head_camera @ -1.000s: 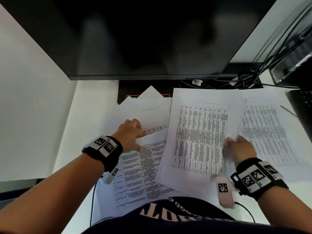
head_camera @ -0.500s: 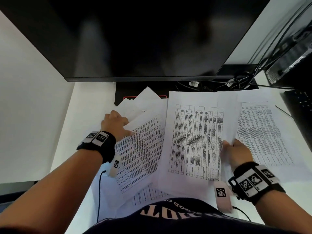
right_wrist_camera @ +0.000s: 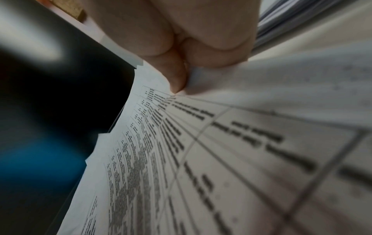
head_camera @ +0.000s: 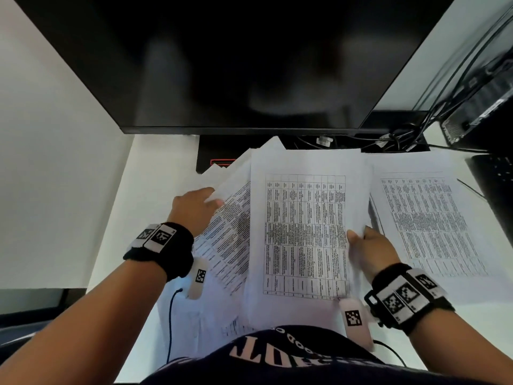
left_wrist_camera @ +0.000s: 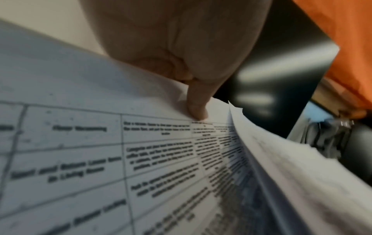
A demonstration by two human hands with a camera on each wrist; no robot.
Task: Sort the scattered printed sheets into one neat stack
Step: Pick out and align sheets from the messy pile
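Observation:
White sheets printed with tables lie spread over the white desk (head_camera: pixel 144 173). My right hand (head_camera: pixel 369 245) pinches the right edge of a bundle of sheets (head_camera: pixel 305 234), thumb on top, holding it above the desk in the middle. My left hand (head_camera: pixel 194 207) grips the upper left edge of a tilted printed sheet (head_camera: pixel 227 234), whose right side slides under the bundle. The left wrist view shows my thumb (left_wrist_camera: pixel 197 108) pressing on that sheet (left_wrist_camera: pixel 100 159). In the right wrist view the thumb (right_wrist_camera: pixel 177 79) pinches the bundle (right_wrist_camera: pixel 221 151). Another printed sheet (head_camera: pixel 433 223) lies flat at the right.
A big dark monitor (head_camera: pixel 236 65) hangs over the back of the desk, its black base (head_camera: pixel 213 151) partly under blank sheets (head_camera: pixel 238 165). Cables (head_camera: pixel 402 134) and a dark device (head_camera: pixel 477 115) sit at the back right. A keyboard corner (head_camera: pixel 494 176) is at the right edge.
My left hand picked a printed sheet off the left pile, lifted it and swung it right, tucking it under the bundle. My right hand kept holding the bundle almost still.

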